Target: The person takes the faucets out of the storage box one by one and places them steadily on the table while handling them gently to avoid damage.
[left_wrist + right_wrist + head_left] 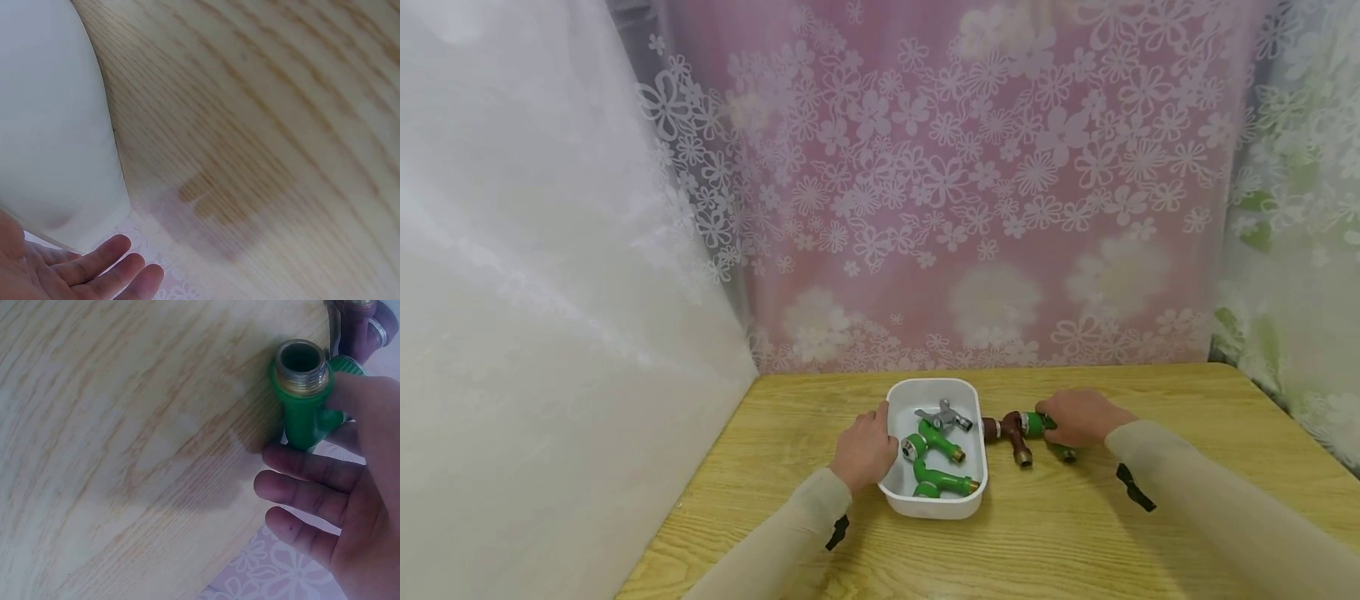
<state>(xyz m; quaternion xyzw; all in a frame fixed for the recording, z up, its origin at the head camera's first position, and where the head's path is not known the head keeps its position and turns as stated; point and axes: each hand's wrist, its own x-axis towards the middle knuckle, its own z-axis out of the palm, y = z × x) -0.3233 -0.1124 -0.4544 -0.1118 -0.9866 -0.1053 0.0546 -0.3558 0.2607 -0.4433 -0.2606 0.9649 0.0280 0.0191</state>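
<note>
A white plastic tub (942, 508) stands on the table with two green taps (946, 482) and a silver tap (946, 415) inside. My left hand (863, 450) holds the tub's left rim, the thumb at the rim; in the left wrist view several fingers (103, 253) extend past the tub's outer wall. Right of the tub, my right hand (1082, 417) grips a green tap (303, 412) between thumb and fingers. Its threaded brass end faces the right wrist camera. Beside it, between hand and tub, lies a brown tap (1017, 432).
The wood-grain table (760, 467) reaches back to a pink flowered curtain (970, 208). A white sheet (550, 275) hangs along the left side, and a pale patterned curtain (1292, 208) on the right. Black straps (1135, 487) hang from the wrists.
</note>
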